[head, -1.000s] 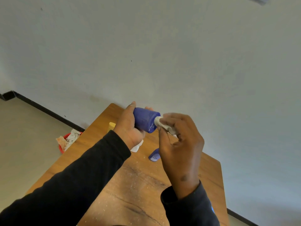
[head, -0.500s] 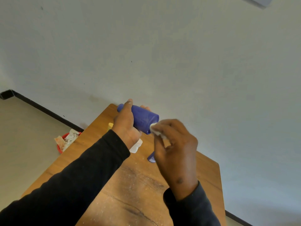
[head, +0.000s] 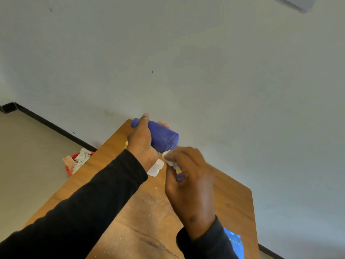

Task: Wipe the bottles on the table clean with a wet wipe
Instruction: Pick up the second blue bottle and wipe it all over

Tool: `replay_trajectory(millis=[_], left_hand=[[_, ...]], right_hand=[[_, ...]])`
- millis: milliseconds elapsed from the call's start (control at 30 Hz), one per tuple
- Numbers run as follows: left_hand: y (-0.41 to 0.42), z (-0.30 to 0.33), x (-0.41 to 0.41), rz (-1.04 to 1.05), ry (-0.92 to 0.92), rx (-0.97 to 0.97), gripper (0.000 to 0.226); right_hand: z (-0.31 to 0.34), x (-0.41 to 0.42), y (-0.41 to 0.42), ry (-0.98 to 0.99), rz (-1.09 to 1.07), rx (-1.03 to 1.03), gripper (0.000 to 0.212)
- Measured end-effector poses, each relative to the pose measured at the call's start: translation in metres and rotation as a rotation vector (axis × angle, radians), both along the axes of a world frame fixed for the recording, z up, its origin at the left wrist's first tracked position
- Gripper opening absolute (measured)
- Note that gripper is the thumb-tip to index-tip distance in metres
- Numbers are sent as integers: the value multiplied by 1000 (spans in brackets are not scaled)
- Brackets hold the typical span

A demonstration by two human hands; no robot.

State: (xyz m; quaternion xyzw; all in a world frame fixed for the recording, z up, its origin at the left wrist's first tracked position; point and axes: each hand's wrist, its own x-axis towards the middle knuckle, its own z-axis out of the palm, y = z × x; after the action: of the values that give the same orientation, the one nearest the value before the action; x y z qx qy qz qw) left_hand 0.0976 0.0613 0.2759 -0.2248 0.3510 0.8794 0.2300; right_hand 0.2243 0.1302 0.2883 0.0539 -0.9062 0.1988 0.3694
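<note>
I see the left hand (head: 141,144) clenched round the blue bottle (head: 162,138), tilted above the tabletop (head: 233,199). The right hand (head: 190,184) pinches a white wipe (head: 169,158) just under the bottle, mostly hiding a blue cap (head: 180,176).

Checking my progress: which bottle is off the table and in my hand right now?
The blue bottle, gripped sideways in your left hand. The white bottle lies on the table below it, untouched.

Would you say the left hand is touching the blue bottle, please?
Touching: the head view shows the left hand wrapped round the blue bottle, thumb over its top.
</note>
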Motion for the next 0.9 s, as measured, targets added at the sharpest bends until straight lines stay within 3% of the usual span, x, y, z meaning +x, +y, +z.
replay_trajectory(millis=[267,467,700,900], left_hand=[[7,-3,4,-46,41,-82,44],[-4,5,-3,28,6,-47,36],[4,0,6,-49,47,-86,45],[-5,9,3,51,25,-68,39]], right_hand=[[17,-16,23,139,-109,-72,19],[3,-6,12,-22,42,35,20],[21,-16,27,115,-64,-52,22],[0,-2,2,5,33,1,25]])
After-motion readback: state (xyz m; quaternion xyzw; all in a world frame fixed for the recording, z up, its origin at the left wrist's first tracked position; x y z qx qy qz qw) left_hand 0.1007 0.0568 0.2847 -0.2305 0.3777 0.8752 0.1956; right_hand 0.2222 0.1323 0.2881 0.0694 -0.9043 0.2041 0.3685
